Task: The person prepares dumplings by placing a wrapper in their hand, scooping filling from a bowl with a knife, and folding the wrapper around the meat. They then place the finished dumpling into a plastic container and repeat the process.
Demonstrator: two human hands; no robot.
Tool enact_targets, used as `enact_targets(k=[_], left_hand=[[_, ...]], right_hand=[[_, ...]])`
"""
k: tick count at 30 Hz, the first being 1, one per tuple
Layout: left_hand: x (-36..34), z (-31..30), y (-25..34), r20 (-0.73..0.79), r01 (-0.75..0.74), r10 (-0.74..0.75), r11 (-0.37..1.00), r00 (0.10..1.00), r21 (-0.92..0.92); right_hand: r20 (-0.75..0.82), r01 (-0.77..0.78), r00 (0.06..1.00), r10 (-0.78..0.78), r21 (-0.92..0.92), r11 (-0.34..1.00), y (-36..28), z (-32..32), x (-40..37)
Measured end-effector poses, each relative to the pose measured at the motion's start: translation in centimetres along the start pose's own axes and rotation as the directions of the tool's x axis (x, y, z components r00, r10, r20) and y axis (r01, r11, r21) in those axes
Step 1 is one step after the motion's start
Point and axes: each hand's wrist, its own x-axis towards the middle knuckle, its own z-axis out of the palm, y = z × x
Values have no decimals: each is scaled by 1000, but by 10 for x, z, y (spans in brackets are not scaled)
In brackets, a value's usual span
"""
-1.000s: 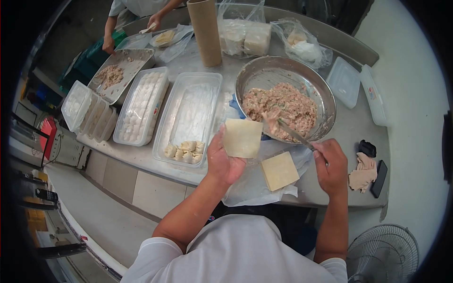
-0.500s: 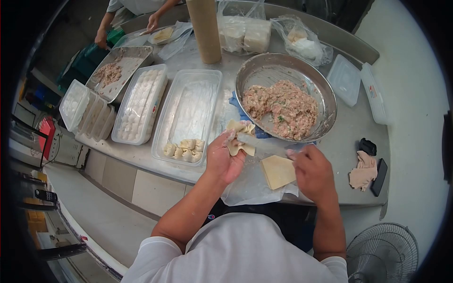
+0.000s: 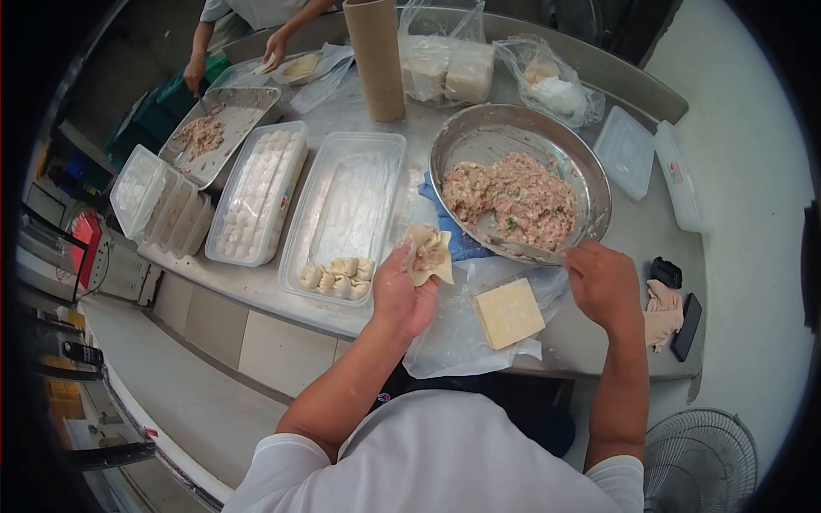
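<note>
The left hand [image 3: 402, 292] is cupped on a half-folded wrapper [image 3: 429, 255] just ahead of its palm, while the right hand [image 3: 604, 286], nearer the bowl [image 3: 500, 137], is clamped on a spatula [image 3: 522, 250] whose blade runs leftward from it into the meat filling [image 3: 513, 192].

A commercial food-prep kitchen: a long stainless-steel counter [image 3: 637, 244] carries a wide round steel bowl of pink minced filling [image 3: 505, 137] and clear rectangular plastic trays of white dumplings [image 3: 256, 192]; a co-worker's hand [image 3: 275, 44] works opposite.

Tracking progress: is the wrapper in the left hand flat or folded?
Partly folded: the wrapper in the left hand curls up around filling that shows in its middle.
</note>
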Motion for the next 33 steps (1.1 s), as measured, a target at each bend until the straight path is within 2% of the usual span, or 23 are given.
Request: enact_targets(k=[2,5,8,9,12,13,16,18,19,20,21,22,23,24,25,26,27,28,29,30,31,32,33], left_hand=[[-1,1,-2,-18,14,-15,1000,1000,-9],[1,5,-2,63,55,-51,996,997,-74],[-4,20,-2,89,93,-84,990,992,-105],[-2,19,-4,90,96,-86,990,992,-105],[5,8,-8,150,98,-87,993,985,-71],[5,5,-5,217,91,-63,988,974,-124],[-13,16,10,318,107,-35,972,947,-210],[-19,23,17,362,119,-19,960,932,-253],[-19,24,19,290,49,-66,997,955,63],[-19,23,20,200,5,-86,926,976,377],[-20,23,22,197,-2,-76,928,977,372],[-22,23,25,289,-174,-10,777,957,605],[-24,23,27,390,-337,20,545,921,768],[-25,23,28,490,-476,13,258,872,841],[-23,22,26,518,-519,45,140,854,843],[-20,20,25,518,-520,50,137,854,843],[-17,17,24,573,-573,14,33,820,819],[-14,12,22,619,-620,-31,-68,784,782],[-7,5,14,741,-731,89,-124,665,671],[-8,6,15,741,-730,90,-125,666,672],[-8,9,18,660,-664,112,1,743,748],[-8,13,21,570,-582,121,129,813,803],[-9,17,22,568,-581,126,129,813,804]], right_hand=[[-177,28,984,22,272,962,5,3,-6],[-201,20,978,58,367,930,-11,2,-17],[-236,23,969,76,390,920,-43,12,-20],[-234,38,971,42,329,943,-47,24,-22],[-256,35,966,37,271,962,-61,52,-23],[-259,43,966,30,272,961,-60,49,-22],[-276,52,960,41,321,946,-64,29,-23],[-289,13,944,161,518,855,-63,11,-21],[-292,25,945,150,519,854,-63,5,-20],[-263,16,953,150,540,842,-64,0,-21],[-234,6,961,151,559,829,-64,-2,-22],[-232,12,962,143,560,828,-65,-2,-23],[-179,19,980,83,502,865,-67,-2,-25],[-124,31,992,27,440,897,-68,-2,-27],[-125,35,992,23,442,896,-68,-5,-29],[-46,6,999,14,401,916,-68,-12,-30],[34,-21,999,9,357,934,-67,-17,-31],[33,-19,999,8,359,933,-63,-21,-31],[-17,-12,1000,20,386,923,-57,-24,-31],[-68,-3,997,34,411,912,-55,-25,-30],[-70,1,997,31,410,912,-55,-24,-30],[-81,-75,988,131,493,867,-56,-21,-31],[-79,-145,970,231,574,806,-56,-17,-32]])
